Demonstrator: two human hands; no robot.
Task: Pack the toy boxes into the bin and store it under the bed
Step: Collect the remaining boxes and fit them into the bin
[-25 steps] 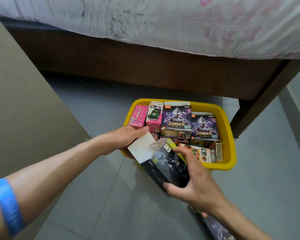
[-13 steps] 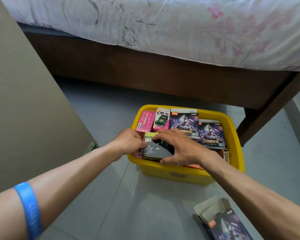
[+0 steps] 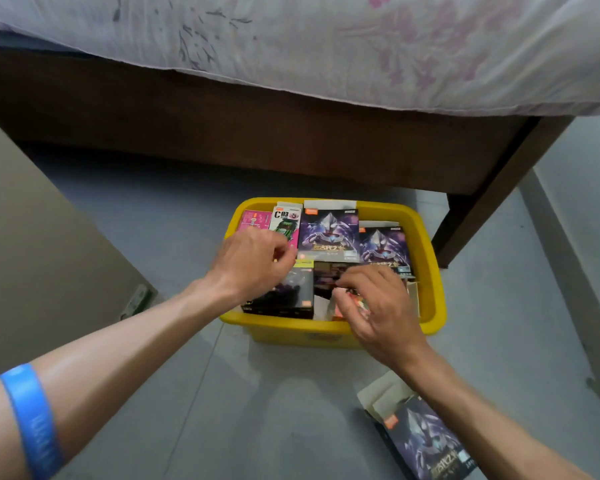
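The yellow bin (image 3: 291, 332) stands on the grey floor in front of the bed. Inside it, a pink box (image 3: 255, 220), a C03 box (image 3: 286, 220) and two purple toy boxes (image 3: 328, 233) stand along the back. A black box (image 3: 291, 296) lies at the bin's front left. My left hand (image 3: 253, 261) hovers over that box with loosely curled fingers and holds nothing. My right hand (image 3: 378, 303) is spread over an orange box (image 3: 342, 304) at the front right; whether it touches the box is unclear. One more purple box (image 3: 426, 441), flap open, lies on the floor near me.
The dark wooden bed frame (image 3: 291, 133) with a floral sheet (image 3: 326, 46) runs across the back, leaving a low gap beneath. Its leg (image 3: 482, 202) stands just right of the bin. A beige panel (image 3: 32, 237) rises on the left.
The black box went from both hands into the bin's front left. My left hand has let go and lifted; my right hand moved right, onto the orange box.
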